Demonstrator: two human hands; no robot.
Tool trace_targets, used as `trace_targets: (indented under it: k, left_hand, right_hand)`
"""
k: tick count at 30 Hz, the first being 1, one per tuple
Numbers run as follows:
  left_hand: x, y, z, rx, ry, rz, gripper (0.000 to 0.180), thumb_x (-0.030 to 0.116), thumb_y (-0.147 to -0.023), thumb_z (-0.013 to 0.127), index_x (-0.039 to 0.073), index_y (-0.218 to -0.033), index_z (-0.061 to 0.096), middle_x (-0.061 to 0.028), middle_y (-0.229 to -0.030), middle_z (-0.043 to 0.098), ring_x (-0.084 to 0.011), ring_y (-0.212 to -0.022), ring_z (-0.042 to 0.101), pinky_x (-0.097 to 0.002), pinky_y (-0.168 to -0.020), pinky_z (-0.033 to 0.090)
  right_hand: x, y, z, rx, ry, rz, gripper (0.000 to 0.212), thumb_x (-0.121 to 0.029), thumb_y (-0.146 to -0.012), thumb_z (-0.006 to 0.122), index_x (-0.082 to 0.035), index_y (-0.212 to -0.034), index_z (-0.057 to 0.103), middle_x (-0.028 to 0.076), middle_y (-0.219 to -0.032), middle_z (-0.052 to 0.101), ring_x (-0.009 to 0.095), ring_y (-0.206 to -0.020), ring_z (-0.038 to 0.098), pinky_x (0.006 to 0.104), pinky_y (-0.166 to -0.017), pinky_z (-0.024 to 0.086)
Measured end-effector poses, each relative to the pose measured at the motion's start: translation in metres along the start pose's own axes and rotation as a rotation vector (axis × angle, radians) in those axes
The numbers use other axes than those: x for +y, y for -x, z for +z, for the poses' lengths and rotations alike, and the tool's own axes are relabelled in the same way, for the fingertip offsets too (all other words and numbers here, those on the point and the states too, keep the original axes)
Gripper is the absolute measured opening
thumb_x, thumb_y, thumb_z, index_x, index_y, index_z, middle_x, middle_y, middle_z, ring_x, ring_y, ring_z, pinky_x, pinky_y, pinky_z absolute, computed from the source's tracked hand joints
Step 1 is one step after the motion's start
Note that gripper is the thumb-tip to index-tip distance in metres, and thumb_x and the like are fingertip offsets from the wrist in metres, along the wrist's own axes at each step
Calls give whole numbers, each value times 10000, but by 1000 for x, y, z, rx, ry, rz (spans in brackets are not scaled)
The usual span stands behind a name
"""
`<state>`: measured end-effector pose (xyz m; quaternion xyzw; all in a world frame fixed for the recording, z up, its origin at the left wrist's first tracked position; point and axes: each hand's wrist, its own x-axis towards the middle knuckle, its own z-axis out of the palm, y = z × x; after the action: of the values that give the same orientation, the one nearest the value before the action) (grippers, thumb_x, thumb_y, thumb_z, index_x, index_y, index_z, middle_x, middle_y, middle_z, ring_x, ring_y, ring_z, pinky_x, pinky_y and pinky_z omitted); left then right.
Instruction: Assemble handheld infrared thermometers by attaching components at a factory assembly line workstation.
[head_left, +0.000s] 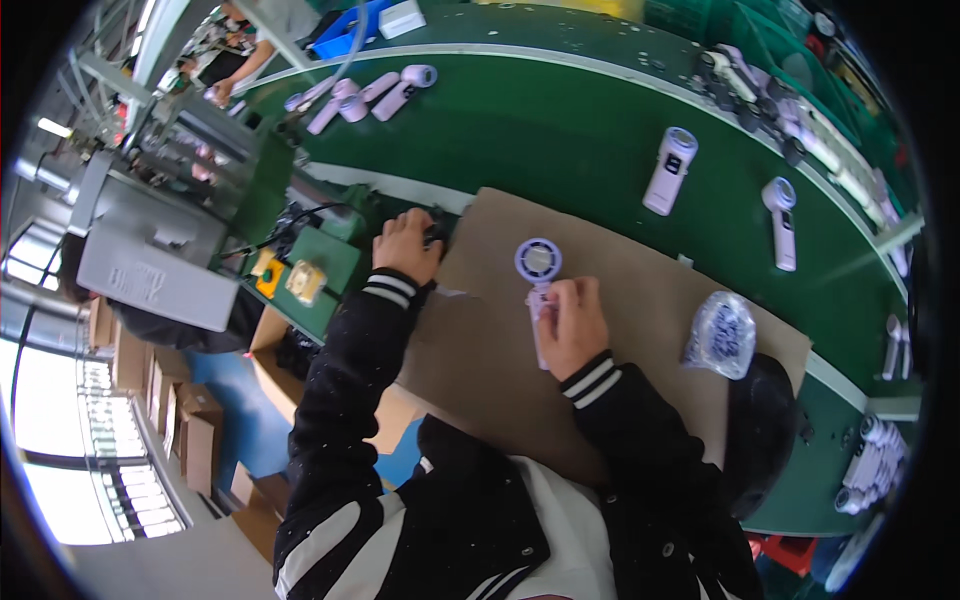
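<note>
A light purple handheld fan (pixel 538 262) with a round head lies on the brown cardboard sheet (pixel 480 350) in front of me. My right hand (pixel 573 325) is closed at its handle, covering part of it; the fingertips are partly hidden. Beyond the cardboard's left edge, my left hand (pixel 405 245) reaches over some small dark parts (pixel 434 236). Its fingers are curled, and whatever is in them is too dark to name. A clear plastic bag (pixel 722 336) of small purple-blue pieces rests on the cardboard's right side.
Two more purple fans, one upright-looking (pixel 671 170) and one slimmer (pixel 781 225), are on the green belt (pixel 560 130). Several more lie at its far left (pixel 390 92). A green fixture (pixel 325 265) and grey machine box (pixel 160 250) stand left. Another person's arm (pixel 245 70) shows far left.
</note>
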<state>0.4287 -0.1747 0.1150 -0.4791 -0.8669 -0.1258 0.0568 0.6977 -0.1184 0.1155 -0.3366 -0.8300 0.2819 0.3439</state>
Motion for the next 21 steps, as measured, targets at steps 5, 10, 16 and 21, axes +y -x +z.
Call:
trace_targets:
  k: [5,10,16,21]
  left_hand:
    - [-5,2,-15,79,160,39,222,126,-744,628,106,-955,563,-62,-879,620,-271,-753,578,-371,-686,447]
    - [30,38,-34,120,608,30,239,8,-779,599,70,-1009,589,-57,-871,619,-192,-680,552,-292,-650,447]
    - [91,93,-37,49,1019,77,280,-50,-815,575,44,-1078,597,-41,-863,599,-127,-673,508,-234,-650,425]
    - [120,109,-21,-68,1188,61,287,-55,-828,565,39,-1098,597,-37,-839,571,-118,-683,489,-224,-656,413]
  right_hand:
    - [-5,2,8,97,54,-20,275,-27,-736,575,-70,-983,461,145,-974,457,293,-759,505,364,-669,446]
    - [3,-1,0,159,-112,10,258,-51,-747,614,-63,-968,482,109,-920,482,248,-726,499,328,-640,435]
    - [10,-13,-27,-82,-400,-58,148,-34,-762,637,-37,-872,538,55,-790,534,192,-629,480,286,-585,411]
    - [15,-18,-38,-276,-428,-100,81,-16,-767,632,-25,-789,555,38,-704,549,180,-563,463,284,-547,391]
